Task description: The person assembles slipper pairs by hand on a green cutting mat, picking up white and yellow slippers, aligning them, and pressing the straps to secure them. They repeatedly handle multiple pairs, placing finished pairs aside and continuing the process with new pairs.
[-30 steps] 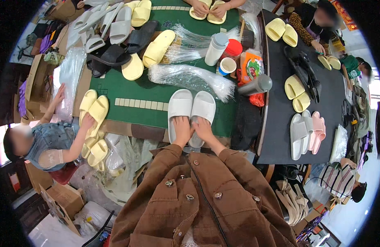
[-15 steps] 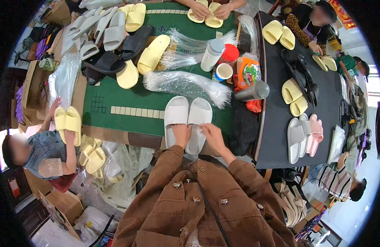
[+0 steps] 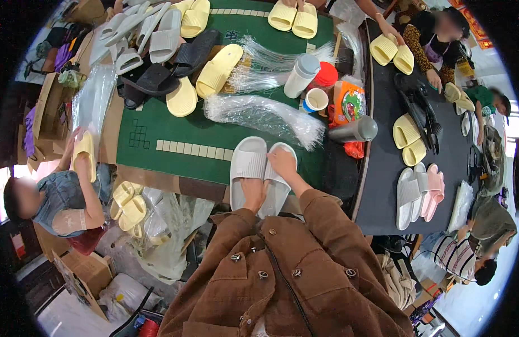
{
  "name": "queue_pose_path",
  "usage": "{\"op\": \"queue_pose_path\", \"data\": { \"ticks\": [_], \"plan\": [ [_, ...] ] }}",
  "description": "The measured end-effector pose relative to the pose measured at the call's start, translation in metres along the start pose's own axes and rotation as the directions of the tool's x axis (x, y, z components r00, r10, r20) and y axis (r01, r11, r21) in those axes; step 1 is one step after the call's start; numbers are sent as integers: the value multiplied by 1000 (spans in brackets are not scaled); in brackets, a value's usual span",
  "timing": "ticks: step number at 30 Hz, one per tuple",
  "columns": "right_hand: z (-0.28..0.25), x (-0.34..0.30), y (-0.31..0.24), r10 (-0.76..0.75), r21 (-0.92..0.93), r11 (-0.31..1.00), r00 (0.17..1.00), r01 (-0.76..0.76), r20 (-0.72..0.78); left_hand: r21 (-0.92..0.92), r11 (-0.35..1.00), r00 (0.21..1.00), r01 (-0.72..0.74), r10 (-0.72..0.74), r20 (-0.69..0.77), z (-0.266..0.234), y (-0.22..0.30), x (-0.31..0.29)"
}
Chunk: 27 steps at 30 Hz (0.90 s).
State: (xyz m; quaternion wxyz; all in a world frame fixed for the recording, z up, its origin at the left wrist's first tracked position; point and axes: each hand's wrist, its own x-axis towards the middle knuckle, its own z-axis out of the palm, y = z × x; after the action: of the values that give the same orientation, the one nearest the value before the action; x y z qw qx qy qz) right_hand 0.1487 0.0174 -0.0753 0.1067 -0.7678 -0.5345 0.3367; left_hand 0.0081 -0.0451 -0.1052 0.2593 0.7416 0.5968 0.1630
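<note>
A pair of light grey slippers (image 3: 247, 156) lies side by side at the near edge of the green table, toes pointing away from me. My left hand (image 3: 253, 192) is closed at the strap opening of the left slipper, near the inner edges of the pair; its fingertips are partly hidden. Across the strap of the right slipper (image 3: 273, 196) rests my right hand (image 3: 283, 163), its fingers curled over the strap and covering much of it.
Beyond the slippers lie clear plastic strands (image 3: 259, 118), a grey-lidded bottle (image 3: 301, 76), a paper cup (image 3: 315, 100) and a grey flask (image 3: 354, 130). Yellow, black and grey slippers (image 3: 219, 70) pile up at the far left. Co-workers handle yellow slippers (image 3: 84, 154) around the tables.
My right hand has moved from beside the right slipper onto its strap. My left hand has slid slightly nearer to me. At left, a co-worker's yellow slippers have turned.
</note>
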Motion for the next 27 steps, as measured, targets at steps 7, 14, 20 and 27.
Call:
{"op": "queue_pose_path", "data": {
  "ticks": [7, 14, 20, 27],
  "plan": [
    [1, -3, 8, 61, 262, 965, 993, -31, -104, 23, 1000, 999, 9, -10, 48, -11, 4, 4],
    [1, 3, 20, 75, 306, 950, 996, -60, -39, 28, 998, 998, -52, 50, 39, -20, 6, -1],
    [4, 30, 57, -60, 548, 827, 950, -124, 305, 42, 997, 982, 67, -74, 173, -22, 10, 1],
    [-21, 28, 39, -48, 471, 842, 831, -265, 554, -34, 995, 995, 90, -92, -49, -17, 8, -2]
  ]
}}
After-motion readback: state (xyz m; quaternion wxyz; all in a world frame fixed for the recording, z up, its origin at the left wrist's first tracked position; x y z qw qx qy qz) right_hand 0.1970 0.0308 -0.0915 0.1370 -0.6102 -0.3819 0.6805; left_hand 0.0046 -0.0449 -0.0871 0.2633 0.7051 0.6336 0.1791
